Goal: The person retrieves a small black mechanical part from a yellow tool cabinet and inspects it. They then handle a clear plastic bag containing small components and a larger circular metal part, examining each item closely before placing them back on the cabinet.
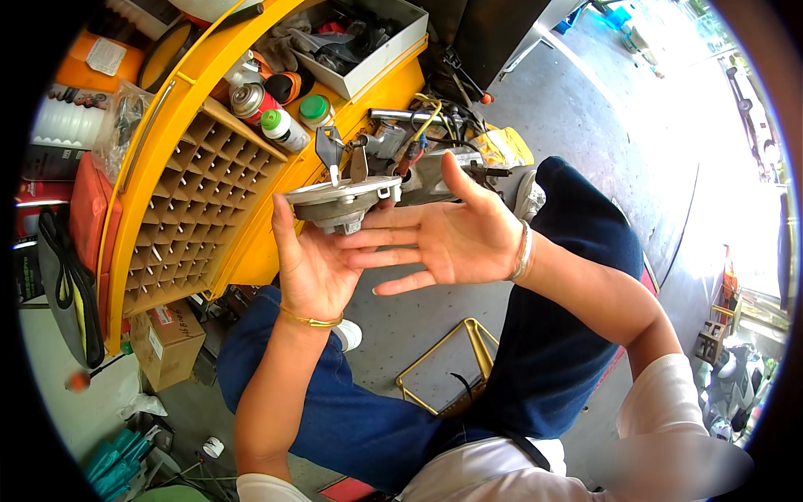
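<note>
My left hand [321, 272] holds up a round grey metal part [339, 203] with a flat rim and a smaller housing underneath. Its thumb stands along the part's left side; the other fingers are mostly hidden. On the right, my right hand [456, 238] lies open, palm showing, with thumb raised and fingers stretched apart. Its fingertips reach in just below the part, beside my left palm; whether they touch either one I cannot tell. A dark flat bracket [329, 151] shows right above the part's rim, and whether it belongs to the part is unclear.
A yellow cart [251, 243] carries a divided cardboard tray [201, 201], spray cans [251, 102], a green-capped bottle [316, 110] and a grey bin [381, 58]. Cables and metal pieces lie behind my hands. A yellow metal frame [418, 364] stands on the floor between my legs; a cardboard box [167, 343] is left.
</note>
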Tool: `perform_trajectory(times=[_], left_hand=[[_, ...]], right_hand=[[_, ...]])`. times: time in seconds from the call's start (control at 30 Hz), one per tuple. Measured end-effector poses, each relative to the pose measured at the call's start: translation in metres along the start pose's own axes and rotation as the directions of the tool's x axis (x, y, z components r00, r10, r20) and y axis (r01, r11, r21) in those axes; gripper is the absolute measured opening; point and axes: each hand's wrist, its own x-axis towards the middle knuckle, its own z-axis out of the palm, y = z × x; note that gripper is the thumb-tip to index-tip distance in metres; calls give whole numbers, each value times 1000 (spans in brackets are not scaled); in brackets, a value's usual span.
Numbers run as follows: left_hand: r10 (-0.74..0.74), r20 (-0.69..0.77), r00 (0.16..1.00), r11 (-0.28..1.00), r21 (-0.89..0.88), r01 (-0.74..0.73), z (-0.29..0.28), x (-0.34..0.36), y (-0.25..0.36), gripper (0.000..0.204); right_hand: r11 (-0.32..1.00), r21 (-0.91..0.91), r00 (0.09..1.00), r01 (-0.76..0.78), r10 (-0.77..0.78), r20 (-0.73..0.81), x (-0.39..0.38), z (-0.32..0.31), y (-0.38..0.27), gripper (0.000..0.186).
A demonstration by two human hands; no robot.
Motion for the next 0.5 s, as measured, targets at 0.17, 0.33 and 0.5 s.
perform_trajectory(times=[0.17, 0.33, 0.5], left_hand=[[-25, -16, 1000, 997, -72, 24, -2, 1, 0, 84], [-61, 1, 998, 993, -102, 60, -5, 1, 1, 87], [-41, 18, 999, 994, -98, 42, -3, -1, 2, 89]], right_hand=[[1000, 20, 999, -6, 7, -51, 1, 1, 1, 102], [1000, 11, 998, -13, 14, -59, 1, 0, 0, 103], [997, -65, 999, -37, 35, -39, 0, 0, -3, 106]])
